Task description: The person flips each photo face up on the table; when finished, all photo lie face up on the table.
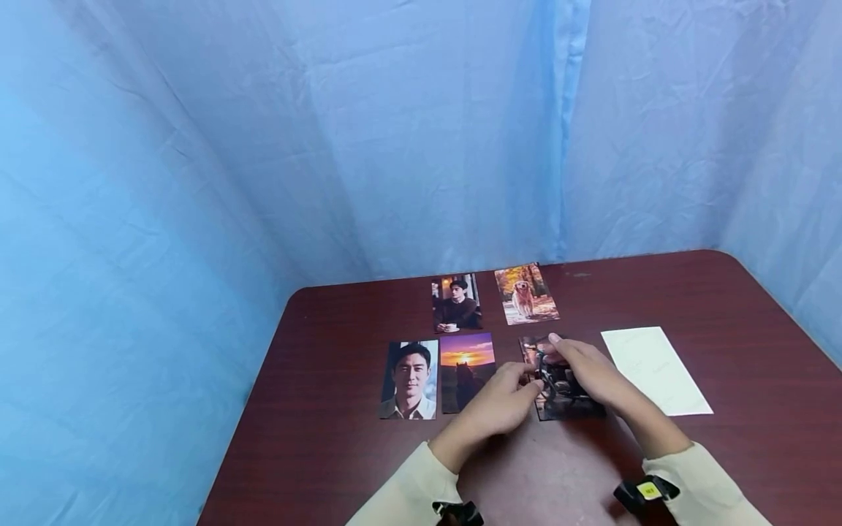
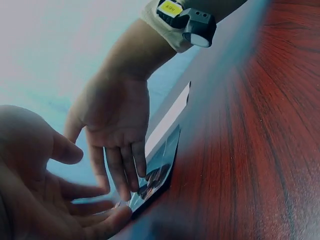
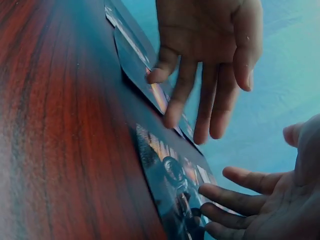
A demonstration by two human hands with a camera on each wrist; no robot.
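Observation:
A dark photo print of what looks like a motorcycle lies on the table between my two hands. My left hand is at its left edge, with the fingertips right at the print. From the right, my right hand reaches over the print's upper right part and hides some of it. In the right wrist view, the right fingers are fairly straight and overlap the motorcycle print. The left hand's fingers are spread and extended, with nothing gripped.
Left of the hands lie a sunset horse photo and a portrait photo. Farther back are a photo of a person with a cup and a dog photo. A white sheet lies right on the brown table, before blue curtains.

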